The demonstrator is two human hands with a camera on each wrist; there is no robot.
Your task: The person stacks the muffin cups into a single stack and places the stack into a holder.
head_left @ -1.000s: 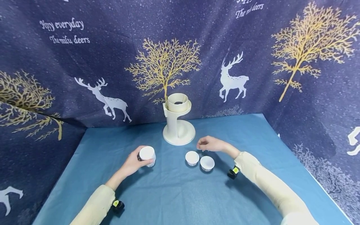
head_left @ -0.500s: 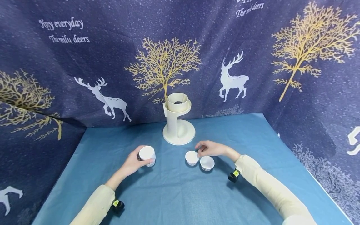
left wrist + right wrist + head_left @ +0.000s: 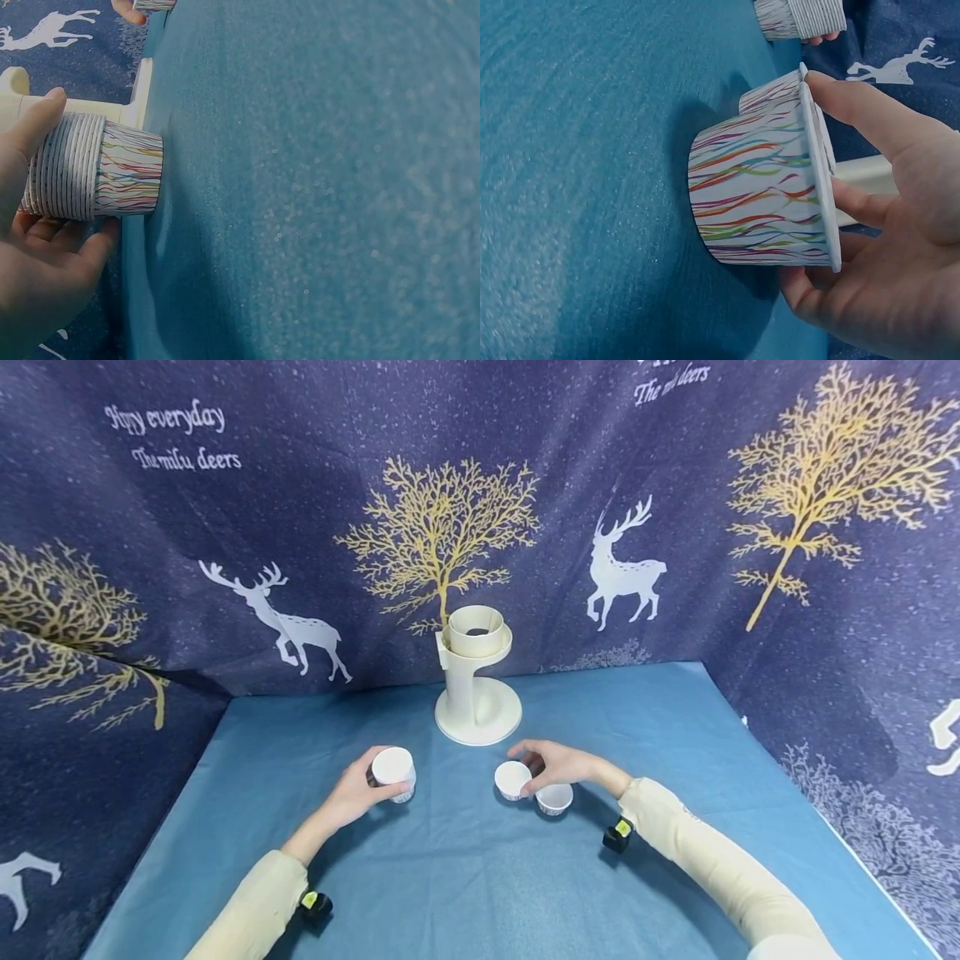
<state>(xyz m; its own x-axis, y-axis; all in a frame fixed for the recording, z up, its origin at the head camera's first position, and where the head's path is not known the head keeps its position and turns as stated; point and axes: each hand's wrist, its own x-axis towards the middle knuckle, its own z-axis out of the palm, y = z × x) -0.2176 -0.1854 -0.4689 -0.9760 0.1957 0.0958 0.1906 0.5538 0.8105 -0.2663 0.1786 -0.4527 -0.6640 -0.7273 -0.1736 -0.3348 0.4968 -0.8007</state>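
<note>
In the head view my left hand (image 3: pixel 356 791) grips an upright stack of white paper baking cups (image 3: pixel 393 766) at the left. The left wrist view shows the stack's many nested rims and the wavy coloured stripes of its lowest cup (image 3: pixel 129 166). My right hand (image 3: pixel 562 763) reaches over two single paper cups, its thumb at the right rim of the left cup (image 3: pixel 511 779) and its index finger behind that cup. The right cup (image 3: pixel 553 800) stands partly under the hand. In the right wrist view this striped cup (image 3: pixel 757 199) partly hides the left one (image 3: pixel 769 94).
A cream stand (image 3: pixel 457 693) with a round base and a ring-shaped top stands at the back middle. Blue cloth (image 3: pixel 480 877) covers the table. Behind it hangs a dark blue curtain (image 3: pixel 300 510) with deer and trees. A black camera sits on each wrist.
My right hand has moved left and toward me, from behind the two single cups to over them, its thumb now at the left cup's rim. The left hand has stayed still with the stack.
</note>
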